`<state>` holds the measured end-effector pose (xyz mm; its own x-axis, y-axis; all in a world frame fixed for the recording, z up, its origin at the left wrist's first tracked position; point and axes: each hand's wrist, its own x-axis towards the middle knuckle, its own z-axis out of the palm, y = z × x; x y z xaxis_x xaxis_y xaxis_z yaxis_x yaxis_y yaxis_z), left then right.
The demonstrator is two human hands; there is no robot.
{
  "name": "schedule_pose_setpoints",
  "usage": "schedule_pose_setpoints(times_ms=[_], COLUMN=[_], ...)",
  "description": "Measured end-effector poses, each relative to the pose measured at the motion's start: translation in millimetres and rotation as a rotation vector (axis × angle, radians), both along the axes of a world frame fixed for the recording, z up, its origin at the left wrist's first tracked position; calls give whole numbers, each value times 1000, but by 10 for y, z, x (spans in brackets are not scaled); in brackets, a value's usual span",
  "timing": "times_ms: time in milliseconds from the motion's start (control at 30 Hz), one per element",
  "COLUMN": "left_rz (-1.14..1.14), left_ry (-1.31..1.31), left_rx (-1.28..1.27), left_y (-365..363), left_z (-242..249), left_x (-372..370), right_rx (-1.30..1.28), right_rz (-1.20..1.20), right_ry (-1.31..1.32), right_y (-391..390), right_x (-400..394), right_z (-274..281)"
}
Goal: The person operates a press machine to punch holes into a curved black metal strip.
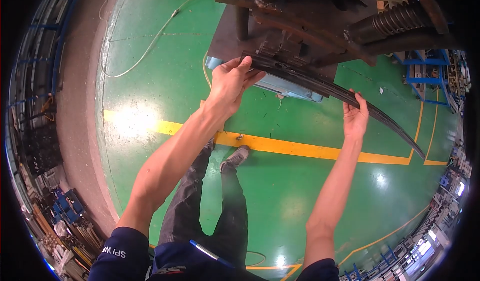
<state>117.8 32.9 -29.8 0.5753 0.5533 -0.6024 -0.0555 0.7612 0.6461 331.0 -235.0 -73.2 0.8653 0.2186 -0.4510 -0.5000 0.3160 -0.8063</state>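
Your left hand (231,83) grips the long black strip (325,87) at its end by the machine (300,26). Your right hand (355,116) holds it farther down, away from the machine.

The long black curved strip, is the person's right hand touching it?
Touching. The head view shows the right hand with its fingers wrapped against the long black curved strip partway along it, while the left hand grips the strip's end by the machine.

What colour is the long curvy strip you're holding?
The curved strip is black, slightly glossy; the head view shows it between both hands.
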Motion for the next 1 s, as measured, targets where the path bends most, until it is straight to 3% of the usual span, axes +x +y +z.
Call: schedule_pose_setpoints(times_ms=[1000], left_rz=[20], left_ry=[22], left_rx=[-26], left_y=[0], left_z=[35], left_x=[41], right_rx=[-4], right_rz=[8], right_ry=[12], right_y=[-31], right_x=[-62], right_z=[45])
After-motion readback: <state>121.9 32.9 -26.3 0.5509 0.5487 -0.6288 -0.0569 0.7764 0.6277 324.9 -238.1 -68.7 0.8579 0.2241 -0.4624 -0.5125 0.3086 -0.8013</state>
